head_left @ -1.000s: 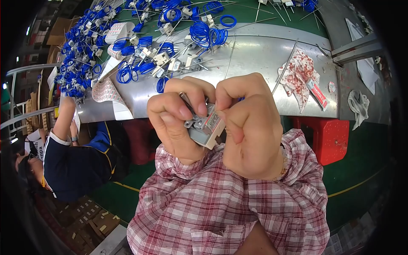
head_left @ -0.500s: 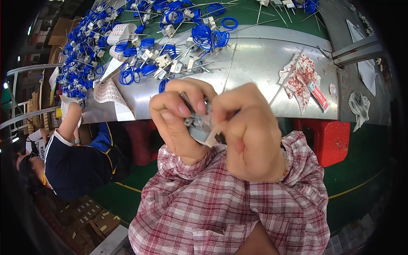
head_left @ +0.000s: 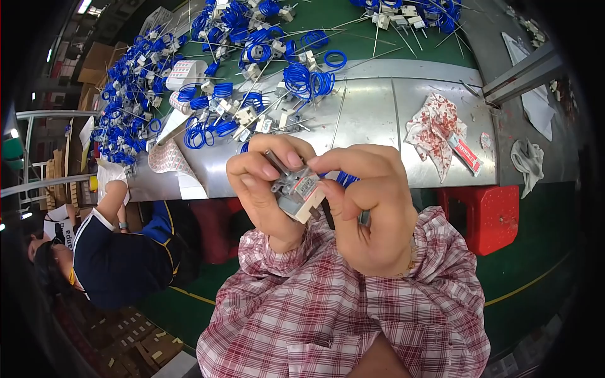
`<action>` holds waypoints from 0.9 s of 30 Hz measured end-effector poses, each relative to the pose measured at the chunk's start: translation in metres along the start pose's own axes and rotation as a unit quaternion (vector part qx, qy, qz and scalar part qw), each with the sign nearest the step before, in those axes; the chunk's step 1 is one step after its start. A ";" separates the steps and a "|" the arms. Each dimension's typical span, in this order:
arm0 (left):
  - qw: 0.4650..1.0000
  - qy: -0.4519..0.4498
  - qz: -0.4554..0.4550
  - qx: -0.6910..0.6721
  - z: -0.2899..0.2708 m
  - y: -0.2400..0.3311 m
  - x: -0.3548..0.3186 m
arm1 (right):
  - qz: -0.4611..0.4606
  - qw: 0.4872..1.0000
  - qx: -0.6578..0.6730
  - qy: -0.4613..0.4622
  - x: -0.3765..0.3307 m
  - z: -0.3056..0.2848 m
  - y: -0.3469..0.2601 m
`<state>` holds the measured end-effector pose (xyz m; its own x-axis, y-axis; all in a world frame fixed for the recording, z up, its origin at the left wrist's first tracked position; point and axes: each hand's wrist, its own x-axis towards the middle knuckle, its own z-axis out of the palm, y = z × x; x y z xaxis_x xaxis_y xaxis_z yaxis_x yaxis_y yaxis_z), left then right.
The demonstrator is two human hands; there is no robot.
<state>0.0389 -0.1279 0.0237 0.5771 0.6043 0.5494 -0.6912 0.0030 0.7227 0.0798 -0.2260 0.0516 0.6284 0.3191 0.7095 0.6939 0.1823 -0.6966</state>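
Note:
In front of my chest, my left hand is closed round a small thermostat with a grey metal and cream body. A white label with red print faces up on it. From the right, my right hand has its index fingertip and thumb at the label's edge, touching the body. Its other fingers are curled in, and a small grey sliver shows in their curl, too little to name. Part of a blue coil shows behind my right hand; whether it belongs to the held thermostat I cannot tell.
Many similar thermostats with blue coils and thin rods lie heaped at the table's far left. A label roll sits among them. On the right lie a red-stained cloth and a red-and-white tube. A co-worker sits at left; a red stool stands at right.
My right hand, blurred and covering the thermostat's right side before, has drawn slightly back, so the label now shows. My left hand keeps its hold. The whole view has shifted a little.

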 end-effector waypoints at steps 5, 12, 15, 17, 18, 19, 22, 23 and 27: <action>1.000 0.010 0.001 -0.009 0.002 -0.001 0.000 | -0.032 0.999 -0.020 0.019 -0.002 0.004 0.004; 1.000 0.024 0.006 -0.005 0.004 -0.001 0.004 | -0.041 0.998 -0.034 0.019 0.002 0.008 0.007; 0.999 0.048 -0.013 0.007 0.011 0.001 0.003 | -0.038 0.999 -0.025 0.028 0.004 0.010 0.011; 0.985 0.126 -0.117 0.008 0.020 0.001 -0.001 | -0.035 0.998 -0.050 0.009 0.002 0.009 0.021; 0.982 0.109 -0.151 0.029 0.022 -0.002 -0.004 | -0.043 0.997 -0.053 0.018 0.003 0.003 0.023; 0.985 0.067 -0.151 0.050 0.023 -0.003 -0.006 | -0.022 0.998 -0.056 0.020 0.003 0.004 0.028; 0.973 0.040 -0.208 0.088 0.021 -0.008 -0.017 | -0.004 0.996 -0.078 0.034 0.005 0.005 0.042; 0.961 -0.014 -0.210 0.179 0.014 -0.012 -0.015 | 0.005 0.995 -0.096 0.029 0.008 0.005 0.044; 0.967 -0.110 -0.216 0.084 -0.005 -0.018 -0.007 | 0.001 0.996 -0.086 0.040 0.007 0.003 0.043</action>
<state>0.0447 -0.1283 0.0045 0.8867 0.3925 0.2443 -0.2960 0.0761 0.9521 0.1130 -0.2129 0.0265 0.6507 0.2430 0.7194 0.7385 0.0179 -0.6740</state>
